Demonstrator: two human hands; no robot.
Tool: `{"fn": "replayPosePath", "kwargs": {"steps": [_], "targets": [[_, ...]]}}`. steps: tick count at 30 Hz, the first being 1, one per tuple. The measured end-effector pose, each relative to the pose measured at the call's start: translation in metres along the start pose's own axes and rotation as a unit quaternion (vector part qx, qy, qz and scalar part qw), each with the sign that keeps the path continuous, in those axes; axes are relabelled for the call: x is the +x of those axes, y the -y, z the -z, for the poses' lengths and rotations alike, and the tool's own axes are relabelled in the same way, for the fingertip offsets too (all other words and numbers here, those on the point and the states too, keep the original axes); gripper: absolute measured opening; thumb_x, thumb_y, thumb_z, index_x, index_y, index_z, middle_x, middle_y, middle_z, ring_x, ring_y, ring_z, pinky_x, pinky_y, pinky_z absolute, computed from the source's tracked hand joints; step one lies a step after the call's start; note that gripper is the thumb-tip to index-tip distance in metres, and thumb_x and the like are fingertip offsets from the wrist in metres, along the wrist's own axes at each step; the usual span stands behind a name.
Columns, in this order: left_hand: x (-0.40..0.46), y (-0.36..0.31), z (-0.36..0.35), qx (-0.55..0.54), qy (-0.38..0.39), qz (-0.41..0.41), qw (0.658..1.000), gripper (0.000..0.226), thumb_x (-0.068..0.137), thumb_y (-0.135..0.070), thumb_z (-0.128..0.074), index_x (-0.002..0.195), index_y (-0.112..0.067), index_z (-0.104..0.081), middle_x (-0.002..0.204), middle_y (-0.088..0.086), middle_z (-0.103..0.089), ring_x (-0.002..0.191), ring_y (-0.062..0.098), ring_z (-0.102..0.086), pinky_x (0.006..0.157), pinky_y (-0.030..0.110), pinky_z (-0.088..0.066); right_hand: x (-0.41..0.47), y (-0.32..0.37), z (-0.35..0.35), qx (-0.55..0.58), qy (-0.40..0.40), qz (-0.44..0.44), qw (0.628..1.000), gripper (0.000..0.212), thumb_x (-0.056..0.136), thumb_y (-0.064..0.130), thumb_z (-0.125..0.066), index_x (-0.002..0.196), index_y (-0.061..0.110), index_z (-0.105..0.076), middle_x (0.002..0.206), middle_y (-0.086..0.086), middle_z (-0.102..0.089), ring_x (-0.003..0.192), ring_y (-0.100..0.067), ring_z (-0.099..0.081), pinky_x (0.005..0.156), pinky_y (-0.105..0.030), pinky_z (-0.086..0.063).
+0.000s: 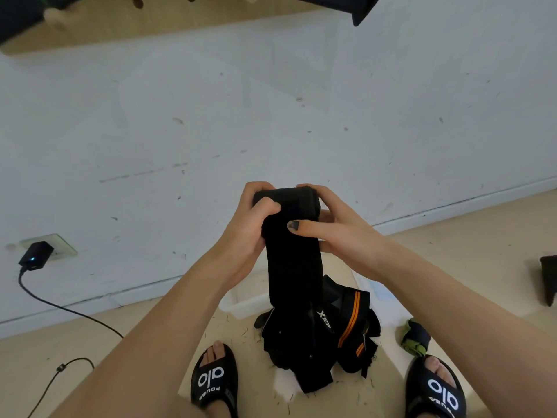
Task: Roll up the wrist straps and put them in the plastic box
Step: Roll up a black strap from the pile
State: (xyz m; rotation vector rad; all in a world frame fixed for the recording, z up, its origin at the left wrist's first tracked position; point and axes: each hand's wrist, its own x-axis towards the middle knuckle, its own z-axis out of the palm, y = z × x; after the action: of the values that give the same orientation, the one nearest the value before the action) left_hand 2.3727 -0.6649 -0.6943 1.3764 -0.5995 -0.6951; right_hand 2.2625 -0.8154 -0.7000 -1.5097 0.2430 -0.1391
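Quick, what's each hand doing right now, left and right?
Left hand: closed on the rolled top of the black wrist strap.
Right hand: also gripping that strap, thumb pressed across its front.

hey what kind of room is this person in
Probably a home or gym storage corner: bare floor, scuffed white wall with a plugged-in charger, wooden pegboard above, wrist straps piled by a plastic box.

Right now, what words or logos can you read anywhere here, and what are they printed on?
"alo": on the left slide sandal and on the right slide sandal.
Smaller print under each "alo": too blurred to read.
"XTER", roughly: white logo on a black strap in the strap pile; last letters unclear.
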Motion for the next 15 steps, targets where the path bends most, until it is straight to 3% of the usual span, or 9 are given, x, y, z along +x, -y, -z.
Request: {"fn": "replayPosePath", "kwargs": {"steps": [3,7,11,13,15], "targets": [[0.000,0.001,0.000,0.042,-0.006,-0.016,0.999,0.030,0.082,-0.020,-0.051,0.111,-0.028,-0.050,0.106,0.006,-0.061,0.095,0.019,-0.061,0.086,0.039,-0.054,-0.001,0.004,-0.003,0.045,0.022,-0.032,0.998,0.035,0.098,0.033,-0.068,0.132,0.030,-0.058,0.103,0.003,-0.076,0.098,-0.017,-0.075,0.086,-0.037,-0.060],[0.000,0.002,-0.003,0.074,-0.006,-0.027,0.997,0.034,0.082,-0.018,-0.052,0.112,-0.032,-0.050,0.105,0.005,-0.065,0.097,0.022,-0.064,0.098,0.052,-0.053,0.006,-0.002,-0.008,-0.003,-0.053,0.012,0.998,0.027,0.095,0.040,-0.071,0.118,0.028,-0.064,0.110,-0.013,-0.072,0.103,-0.030,-0.073,0.094,-0.048,-0.060],[0.000,0.003,-0.002,0.057,0.009,0.010,0.998,0.030,0.087,-0.038,-0.057,0.116,-0.036,-0.052,0.120,0.000,-0.064,0.106,0.018,-0.070,0.093,0.041,-0.056,0.007,-0.003,0.001,-0.020,-0.060,0.070,0.996,0.026,0.092,0.024,-0.076,0.116,0.026,-0.066,0.108,-0.007,-0.072,0.107,-0.024,-0.070,0.095,-0.040,-0.059],[-0.001,0.004,-0.003,0.037,0.019,0.040,0.998,0.035,0.089,-0.051,-0.054,0.119,-0.034,-0.053,0.123,0.002,-0.065,0.108,0.023,-0.071,0.092,0.043,-0.058,0.004,-0.001,0.003,-0.035,-0.055,0.091,0.994,0.030,0.092,0.013,-0.076,0.117,0.025,-0.066,0.112,-0.008,-0.072,0.108,-0.023,-0.069,0.094,-0.036,-0.059],[0.000,0.003,-0.004,0.002,0.012,0.040,0.999,0.033,0.089,-0.045,-0.055,0.118,-0.031,-0.055,0.121,0.003,-0.066,0.106,0.025,-0.071,0.091,0.045,-0.056,0.003,-0.001,0.002,-0.042,-0.057,0.100,0.992,0.036,0.088,0.009,-0.079,0.117,0.027,-0.066,0.114,-0.007,-0.070,0.107,-0.022,-0.069,0.090,-0.031,-0.058]]}}
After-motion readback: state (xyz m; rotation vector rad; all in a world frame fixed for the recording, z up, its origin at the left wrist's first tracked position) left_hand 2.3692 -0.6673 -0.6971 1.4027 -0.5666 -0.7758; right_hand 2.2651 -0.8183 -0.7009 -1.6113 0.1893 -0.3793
